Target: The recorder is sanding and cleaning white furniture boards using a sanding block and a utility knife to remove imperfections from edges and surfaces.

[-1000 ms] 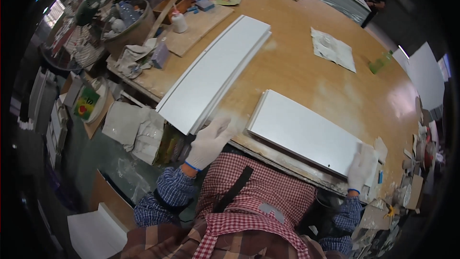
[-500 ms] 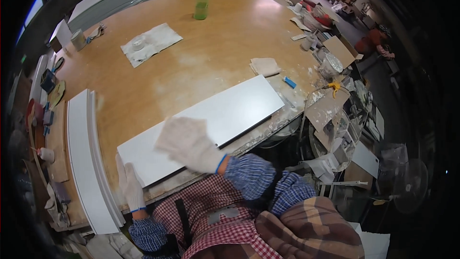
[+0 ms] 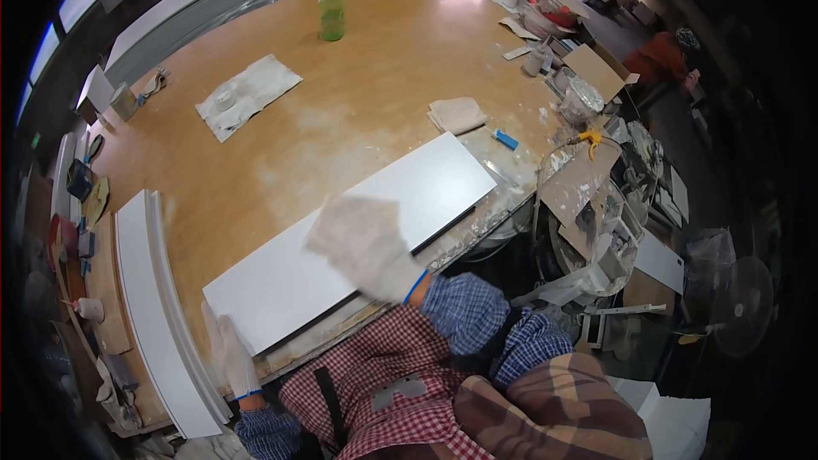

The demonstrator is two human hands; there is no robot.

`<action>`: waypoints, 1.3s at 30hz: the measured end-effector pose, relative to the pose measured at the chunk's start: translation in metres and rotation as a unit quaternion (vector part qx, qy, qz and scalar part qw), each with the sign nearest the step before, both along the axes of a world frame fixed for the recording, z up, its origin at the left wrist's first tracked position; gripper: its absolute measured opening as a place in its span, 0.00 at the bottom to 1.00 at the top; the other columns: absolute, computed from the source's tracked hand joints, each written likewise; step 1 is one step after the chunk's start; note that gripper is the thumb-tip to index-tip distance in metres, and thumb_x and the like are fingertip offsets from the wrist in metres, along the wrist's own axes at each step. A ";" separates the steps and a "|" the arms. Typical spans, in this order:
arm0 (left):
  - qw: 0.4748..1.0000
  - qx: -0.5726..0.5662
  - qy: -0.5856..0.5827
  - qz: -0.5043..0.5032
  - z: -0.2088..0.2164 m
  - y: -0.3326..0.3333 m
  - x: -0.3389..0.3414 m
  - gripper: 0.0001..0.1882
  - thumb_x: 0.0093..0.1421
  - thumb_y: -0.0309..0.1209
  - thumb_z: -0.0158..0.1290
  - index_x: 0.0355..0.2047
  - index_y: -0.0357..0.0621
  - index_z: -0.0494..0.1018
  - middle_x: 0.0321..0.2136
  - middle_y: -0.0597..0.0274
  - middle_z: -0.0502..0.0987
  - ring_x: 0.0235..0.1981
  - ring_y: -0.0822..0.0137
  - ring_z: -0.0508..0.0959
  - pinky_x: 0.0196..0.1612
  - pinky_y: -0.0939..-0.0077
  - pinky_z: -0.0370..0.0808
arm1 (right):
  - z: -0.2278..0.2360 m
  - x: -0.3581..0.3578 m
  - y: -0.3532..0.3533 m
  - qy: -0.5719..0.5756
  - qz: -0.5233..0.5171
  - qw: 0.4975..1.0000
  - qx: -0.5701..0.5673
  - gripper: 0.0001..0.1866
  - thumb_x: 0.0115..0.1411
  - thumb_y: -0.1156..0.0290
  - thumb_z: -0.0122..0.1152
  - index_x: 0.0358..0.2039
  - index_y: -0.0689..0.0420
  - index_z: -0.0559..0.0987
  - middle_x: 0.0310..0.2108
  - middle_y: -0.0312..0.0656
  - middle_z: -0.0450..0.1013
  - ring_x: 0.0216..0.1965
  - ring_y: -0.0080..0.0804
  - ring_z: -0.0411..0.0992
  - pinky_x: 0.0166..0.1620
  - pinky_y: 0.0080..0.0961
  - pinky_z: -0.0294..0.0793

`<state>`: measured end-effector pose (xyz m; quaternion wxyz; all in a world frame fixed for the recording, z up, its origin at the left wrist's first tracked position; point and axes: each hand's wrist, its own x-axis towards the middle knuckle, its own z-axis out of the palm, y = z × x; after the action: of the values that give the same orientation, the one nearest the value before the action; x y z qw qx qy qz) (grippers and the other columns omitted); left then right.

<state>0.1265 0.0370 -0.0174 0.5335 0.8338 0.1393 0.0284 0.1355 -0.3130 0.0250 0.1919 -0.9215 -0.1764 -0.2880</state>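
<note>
A long white panel lies at a slant along the near edge of the table. My right hand, in a white knit glove with a blue cuff, presses a pale cloth onto the panel's middle; motion blurs both. Against the panel's left end rests my left hand, gloved the same way, its fingers stretched along the edge. A folded beige cloth lies beyond the panel's far right corner, with a small blue block beside it.
Stacked long white boards lie at the left. A green bottle stands far back, near a white sheet bearing a small round white item. Clutter and a yellow-handled air gun crowd the right edge. A person is farther right.
My right hand has slid the cloth slightly right along the panel. My left hand stays at the panel's end. The whole view has shifted a little.
</note>
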 end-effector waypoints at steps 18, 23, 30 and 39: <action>1.000 0.028 -0.005 -0.005 0.000 0.003 -0.001 0.32 0.83 0.39 0.42 0.81 0.36 0.57 0.80 0.48 0.62 0.78 0.55 0.64 0.79 0.68 0.58 | 0.016 -0.031 -0.040 0.008 -0.003 1.000 0.006 0.27 0.64 0.58 0.65 0.60 0.56 0.79 0.61 0.54 0.75 0.72 0.56 0.67 0.77 0.57 0.60; 1.000 0.025 -0.008 -0.016 0.004 0.000 -0.004 0.33 0.82 0.38 0.42 0.81 0.34 0.56 0.80 0.47 0.61 0.78 0.54 0.63 0.79 0.67 0.57 | 0.011 -0.012 -0.128 0.119 -0.056 0.985 -0.110 0.23 0.62 0.61 0.65 0.59 0.47 0.83 0.58 0.48 0.77 0.65 0.54 0.71 0.70 0.53 0.68; 1.000 -0.027 -0.015 -0.004 0.010 -0.009 -0.006 0.32 0.82 0.36 0.43 0.80 0.33 0.56 0.79 0.46 0.61 0.77 0.55 0.64 0.78 0.68 0.58 | -0.018 0.041 -0.072 0.034 -0.089 0.995 0.029 0.15 0.67 0.65 0.63 0.51 0.56 0.83 0.57 0.54 0.77 0.62 0.60 0.71 0.68 0.59 0.67; 0.996 -0.086 0.032 -0.020 0.004 0.000 -0.002 0.32 0.82 0.36 0.41 0.80 0.34 0.57 0.79 0.46 0.62 0.78 0.56 0.64 0.78 0.69 0.58 | 0.004 0.004 0.142 0.046 0.170 0.980 0.096 0.14 0.62 0.65 0.63 0.48 0.49 0.85 0.55 0.53 0.78 0.65 0.53 0.71 0.71 0.50 0.67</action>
<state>0.1245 0.0370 -0.0135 0.5994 0.7876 0.1415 -0.0211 0.1392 -0.1713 0.0292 0.3338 -0.8674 -0.2932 -0.2239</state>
